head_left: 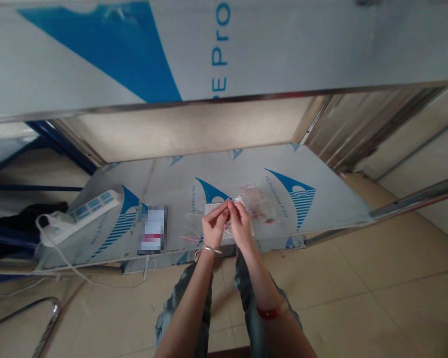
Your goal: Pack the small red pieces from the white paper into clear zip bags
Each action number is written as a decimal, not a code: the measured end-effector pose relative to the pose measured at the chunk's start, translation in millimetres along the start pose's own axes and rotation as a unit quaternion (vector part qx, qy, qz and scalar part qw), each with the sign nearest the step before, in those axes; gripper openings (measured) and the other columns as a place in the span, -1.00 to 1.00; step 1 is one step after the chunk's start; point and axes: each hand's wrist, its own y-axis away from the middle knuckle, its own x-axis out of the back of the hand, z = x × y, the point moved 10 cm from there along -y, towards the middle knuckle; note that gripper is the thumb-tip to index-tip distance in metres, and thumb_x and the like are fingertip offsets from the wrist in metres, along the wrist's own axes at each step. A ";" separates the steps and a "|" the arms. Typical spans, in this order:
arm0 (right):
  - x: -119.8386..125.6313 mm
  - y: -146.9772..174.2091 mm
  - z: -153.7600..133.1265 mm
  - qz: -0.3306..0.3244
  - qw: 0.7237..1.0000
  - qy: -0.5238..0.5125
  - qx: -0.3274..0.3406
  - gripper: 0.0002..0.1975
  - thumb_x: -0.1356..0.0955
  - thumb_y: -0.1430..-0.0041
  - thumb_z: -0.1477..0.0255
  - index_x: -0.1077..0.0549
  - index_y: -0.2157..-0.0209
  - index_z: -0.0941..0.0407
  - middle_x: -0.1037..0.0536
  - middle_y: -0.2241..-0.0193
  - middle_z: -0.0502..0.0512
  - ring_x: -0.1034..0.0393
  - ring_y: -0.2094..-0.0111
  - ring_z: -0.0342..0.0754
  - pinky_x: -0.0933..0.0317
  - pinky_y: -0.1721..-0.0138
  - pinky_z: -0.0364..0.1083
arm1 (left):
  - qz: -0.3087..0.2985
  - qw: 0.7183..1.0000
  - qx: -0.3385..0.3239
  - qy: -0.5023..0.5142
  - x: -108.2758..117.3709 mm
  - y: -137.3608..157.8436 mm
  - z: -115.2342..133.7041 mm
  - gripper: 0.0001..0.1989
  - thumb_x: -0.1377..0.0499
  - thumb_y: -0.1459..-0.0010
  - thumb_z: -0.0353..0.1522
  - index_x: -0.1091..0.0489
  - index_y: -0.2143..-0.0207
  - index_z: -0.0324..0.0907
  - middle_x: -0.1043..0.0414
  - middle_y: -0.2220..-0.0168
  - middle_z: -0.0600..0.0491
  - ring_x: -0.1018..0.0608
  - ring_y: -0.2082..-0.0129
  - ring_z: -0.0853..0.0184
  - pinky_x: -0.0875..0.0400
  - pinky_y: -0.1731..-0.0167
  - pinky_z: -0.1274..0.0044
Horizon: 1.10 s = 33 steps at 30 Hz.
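Observation:
My left hand (215,221) and my right hand (240,221) meet over the near edge of the table, fingertips pinched together. What they hold is too small and hidden to make out. Beneath them lies a whitish flat sheet or pad (248,232), mostly covered by the hands. Just right of my right hand are clear plastic bags (259,201) with reddish stripes near the top. Small red pieces (269,221) show in or on these bags. Left of my left hand rests another clear bag (191,224), with a reddish edge at its lower end.
A phone (153,230) with a blurred screen lies at the left, a cable hanging from it. Farther left is a white power strip (89,214) with a plug and cord. A film-covered shelf (283,49) overhangs the table (321,199). A metal chair frame (47,318) stands lower left.

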 end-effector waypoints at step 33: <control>17.7 -48.6 25.8 -0.122 0.992 0.004 -0.027 -0.72 -0.27 -0.13 0.17 -0.28 0.50 0.07 -0.33 0.56 -0.06 -0.21 0.53 -0.15 -0.12 0.48 -0.17 | -0.047 0.988 0.091 0.118 -40.1 -39.4 -58.4 -0.69 -0.44 0.23 -0.21 -0.52 0.50 -0.24 -0.51 0.52 0.08 -0.48 0.54 0.47 -0.39 0.44 0.60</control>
